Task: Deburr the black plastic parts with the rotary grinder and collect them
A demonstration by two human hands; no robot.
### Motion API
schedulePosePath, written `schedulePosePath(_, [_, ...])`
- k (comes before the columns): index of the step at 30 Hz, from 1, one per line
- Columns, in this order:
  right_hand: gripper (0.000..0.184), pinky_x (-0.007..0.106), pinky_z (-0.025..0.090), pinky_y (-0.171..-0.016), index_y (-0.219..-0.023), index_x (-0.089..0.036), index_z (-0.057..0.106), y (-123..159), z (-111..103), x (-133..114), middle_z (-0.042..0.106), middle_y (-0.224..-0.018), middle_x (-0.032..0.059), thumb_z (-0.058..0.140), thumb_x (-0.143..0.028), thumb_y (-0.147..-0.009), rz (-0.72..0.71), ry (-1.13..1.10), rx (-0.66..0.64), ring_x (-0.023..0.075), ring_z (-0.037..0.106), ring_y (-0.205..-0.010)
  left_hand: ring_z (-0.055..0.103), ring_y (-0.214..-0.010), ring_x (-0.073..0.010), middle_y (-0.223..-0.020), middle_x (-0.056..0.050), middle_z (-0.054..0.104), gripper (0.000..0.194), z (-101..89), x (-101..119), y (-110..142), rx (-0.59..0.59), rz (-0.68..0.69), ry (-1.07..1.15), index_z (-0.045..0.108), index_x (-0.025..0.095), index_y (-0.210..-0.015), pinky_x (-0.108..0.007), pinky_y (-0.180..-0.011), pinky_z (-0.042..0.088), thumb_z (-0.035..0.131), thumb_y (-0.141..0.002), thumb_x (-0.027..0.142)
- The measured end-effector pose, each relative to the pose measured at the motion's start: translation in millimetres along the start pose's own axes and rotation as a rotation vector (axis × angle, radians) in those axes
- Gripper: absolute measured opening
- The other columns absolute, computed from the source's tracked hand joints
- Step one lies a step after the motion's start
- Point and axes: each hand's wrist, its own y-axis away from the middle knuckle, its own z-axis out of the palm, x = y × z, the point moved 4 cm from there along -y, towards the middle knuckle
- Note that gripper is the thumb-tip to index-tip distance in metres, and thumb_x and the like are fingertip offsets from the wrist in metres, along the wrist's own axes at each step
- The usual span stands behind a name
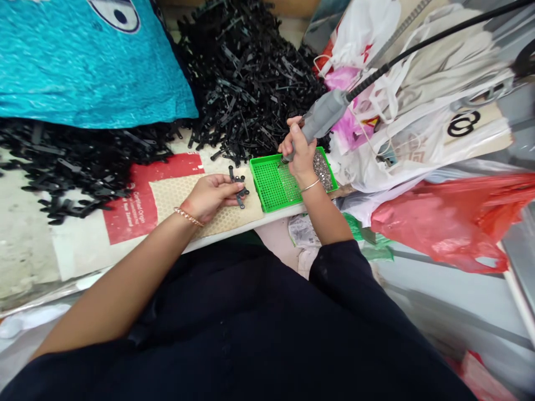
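My left hand (pixel 212 196) pinches a small black plastic part (pixel 239 192) with several arms above a beige, dimpled mat (pixel 169 195). My right hand (pixel 300 151) is wrapped around a grey electric screwdriver (pixel 321 118), whose cable runs off to the upper right. The screwdriver's tip points down over a green perforated tray (pixel 267 192). Inside that tray, small metal screws (pixel 321 169) are heaped at the right end, with more scattered across the middle. The tip's exact contact with any screw is too small to make out.
Behind the tray rises a large pile of black plastic parts (pixel 246 78); another pile (pixel 71 161) spreads at left beneath a shiny blue bag (pixel 92 67). A red printed sheet (pixel 125 217) lies under the mat. White plastic bags (pixel 401 128) and a red bag (pixel 455 217) crowd the right.
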Motion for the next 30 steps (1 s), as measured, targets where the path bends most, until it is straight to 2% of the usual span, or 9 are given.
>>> schedulePosePath(5, [0.05, 0.029, 0.044, -0.052, -0.102, -0.028, 0.06, -1.7, -0.8, 3.2, 0.032, -0.052, -0.0142, 0.072, -0.072, -0.082, 0.025, 0.038, 0.008, 0.01, 0.039, -0.045, 0.078, -0.07, -0.0179, -0.079, -0.008, 0.079, 0.029, -1.2, -1.8, -0.9, 0.008, 0.001, -0.01, 0.067, 0.012, -0.079, -0.026, -0.067, 0.064, 0.096, -0.073, 0.015])
schedulePosePath(10, [0.053, 0.024, 0.045, -0.054, -0.102, -0.027, 0.061, -2.1, 0.0, 4.7, 0.033, -0.051, -0.0156, 0.078, -0.073, -0.082, -0.008, -0.054, -0.049, 0.0059, 0.038, -0.046, 0.078, -0.07, -0.0176, -0.079, -0.007, 0.078, 0.028, -0.2, -1.8, -0.4, 0.013, 0.007, 0.001, 0.066, 0.012, -0.078, -0.025, -0.066, 0.064, 0.094, -0.073, 0.013])
schedulePosePath(15, [0.047, 0.028, 0.048, -0.055, -0.1, -0.03, 0.062, -1.3, -1.0, 2.7, 0.034, -0.053, -0.0134, 0.077, -0.069, -0.081, 0.034, 0.024, 0.011, 0.01, 0.043, -0.047, 0.077, -0.069, -0.0166, -0.077, -0.006, 0.076, 0.027, 1.5, 0.1, 1.1, 0.014, 0.017, 0.019, 0.066, 0.013, -0.076, -0.024, -0.064, 0.064, 0.093, -0.073, 0.01])
schedulePosePath(20, [0.042, 0.029, 0.048, -0.057, -0.101, -0.031, 0.062, -0.9, -0.3, 1.6, 0.035, -0.055, -0.0116, 0.074, -0.066, -0.083, 0.069, 0.079, 0.029, 0.0123, 0.045, -0.049, 0.078, -0.071, -0.0182, -0.078, -0.007, 0.077, 0.027, 1.0, 0.1, 0.9, 0.012, 0.009, 0.017, 0.067, 0.013, -0.076, -0.028, -0.068, 0.066, 0.093, -0.073, 0.01])
schedulePosePath(30, [0.034, 0.025, 0.047, -0.055, -0.103, -0.025, 0.064, -0.3, -0.7, -2.5, 0.038, -0.051, -0.0126, 0.072, -0.056, -0.09, 0.008, 0.026, -0.015, 0.0094, 0.039, -0.046, 0.079, -0.075, -0.0196, -0.08, -0.007, 0.077, 0.029, -0.9, -2.5, -0.9, 0.0, 0.021, 0.003, 0.066, 0.012, -0.077, -0.03, -0.071, 0.067, 0.094, -0.074, 0.014])
